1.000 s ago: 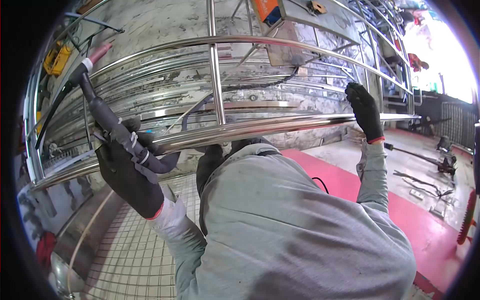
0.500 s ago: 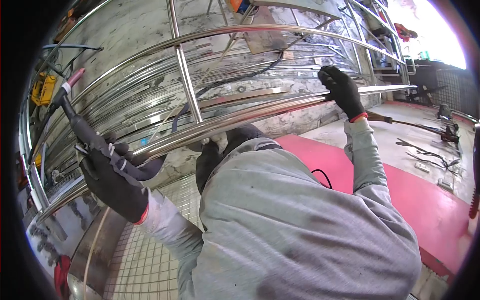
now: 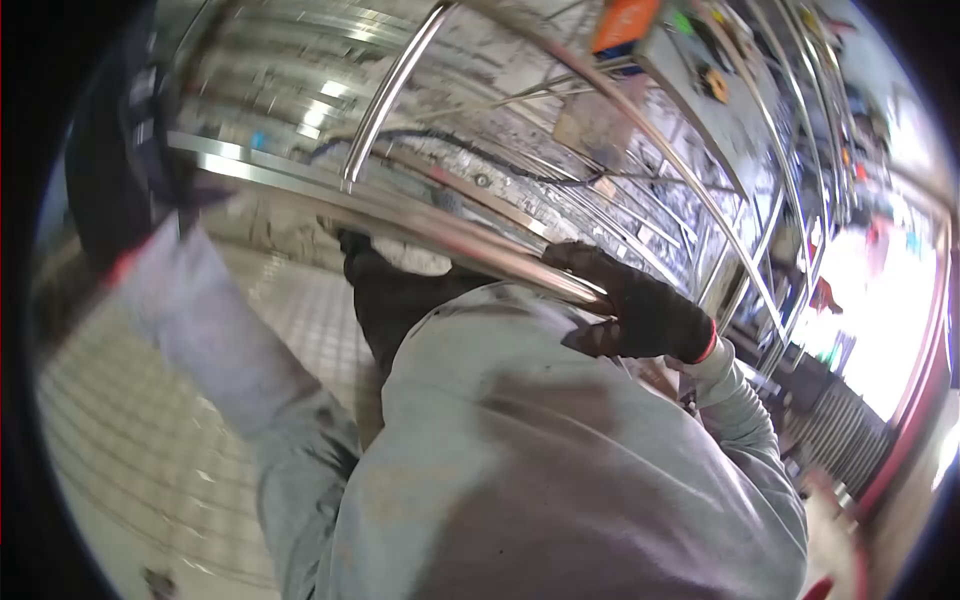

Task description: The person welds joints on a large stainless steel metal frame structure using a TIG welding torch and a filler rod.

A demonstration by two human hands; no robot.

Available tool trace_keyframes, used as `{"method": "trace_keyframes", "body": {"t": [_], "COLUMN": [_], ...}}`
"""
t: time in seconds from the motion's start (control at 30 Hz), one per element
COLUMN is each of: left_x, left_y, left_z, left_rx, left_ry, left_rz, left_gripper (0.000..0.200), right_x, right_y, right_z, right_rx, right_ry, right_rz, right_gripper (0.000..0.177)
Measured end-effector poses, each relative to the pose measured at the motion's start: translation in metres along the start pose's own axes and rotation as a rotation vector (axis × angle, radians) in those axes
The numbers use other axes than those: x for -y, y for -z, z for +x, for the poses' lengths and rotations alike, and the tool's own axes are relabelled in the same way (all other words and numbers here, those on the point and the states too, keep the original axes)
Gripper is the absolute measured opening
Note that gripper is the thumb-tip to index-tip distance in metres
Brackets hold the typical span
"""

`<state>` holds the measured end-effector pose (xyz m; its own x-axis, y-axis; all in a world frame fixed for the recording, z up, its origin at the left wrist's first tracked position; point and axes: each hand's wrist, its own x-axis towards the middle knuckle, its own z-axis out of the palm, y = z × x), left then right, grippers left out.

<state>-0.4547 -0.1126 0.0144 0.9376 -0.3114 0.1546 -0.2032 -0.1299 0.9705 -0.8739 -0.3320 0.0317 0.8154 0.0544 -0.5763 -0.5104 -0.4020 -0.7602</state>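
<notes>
Behind the polished metal rail at your waist, tubes littered the floor near a metal table; grid-patterned flooring lay below. Your right hand gripped the rail; your blurred left hand's grip couldn't be told.

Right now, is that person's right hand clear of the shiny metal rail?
No, the gloved right hand is wrapped around the metal rail, fingers above and thumb below.
</notes>
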Motion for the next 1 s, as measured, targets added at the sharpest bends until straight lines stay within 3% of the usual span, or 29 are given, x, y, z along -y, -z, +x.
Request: {"method": "trace_keyframes", "body": {"t": [0.1,0.17,0.27,0.43,0.5,0.57,0.6,0.73,0.8,1.0], "left_x": [-0.009,-0.012,-0.007,0.022,0.043,0.046,0.051,0.066,0.09,0.112], "left_y": [-0.001,0.001,-0.002,0.002,-0.007,-0.032,-0.034,-0.043,-0.049,-0.085], "left_z": [-0.024,-0.064,-0.117,-0.192,-0.228,-0.261,-0.276,-0.324,-0.344,-0.379], "left_rx": [-0.095,-0.178,-0.304,-0.457,-0.485,-0.674,-0.701,-0.738,-0.74,-0.763], "left_ry": [-0.043,-0.05,-0.077,0.007,0.068,0.023,0.015,0.3,0.322,0.377], "left_rz": [-0.185,-0.341,-0.551,-0.733,-0.841,-0.896,-0.904,-0.715,-0.612,-0.712], "left_gripper": [0.044,0.044,0.044,0.044,0.045,0.041,0.041,0.034,0.03,0.025], "right_x": [-0.012,-0.023,-0.003,-0.034,-0.055,-0.056,-0.047,-0.036,-0.043,-0.055], "right_y": [0.0,0.002,0.009,0.013,0.016,0.018,0.017,0.011,0.015,0.02], "right_z": [0.004,0.003,0.007,0.0,0.001,0.003,0.004,0.01,0.014,0.019], "right_rx": [0.043,0.107,0.155,0.226,0.184,0.199,0.194,0.222,0.232,0.295], "right_ry": [-0.041,0.053,-0.188,-0.224,-0.165,-0.139,-0.108,-0.054,-0.004,0.034], "right_rz": [0.153,0.075,0.147,0.334,0.424,0.435,0.409,0.381,0.321,0.424], "right_gripper": [0.085,0.086,0.091,0.08,0.084,0.085,0.084,0.082,0.082,0.086]}}
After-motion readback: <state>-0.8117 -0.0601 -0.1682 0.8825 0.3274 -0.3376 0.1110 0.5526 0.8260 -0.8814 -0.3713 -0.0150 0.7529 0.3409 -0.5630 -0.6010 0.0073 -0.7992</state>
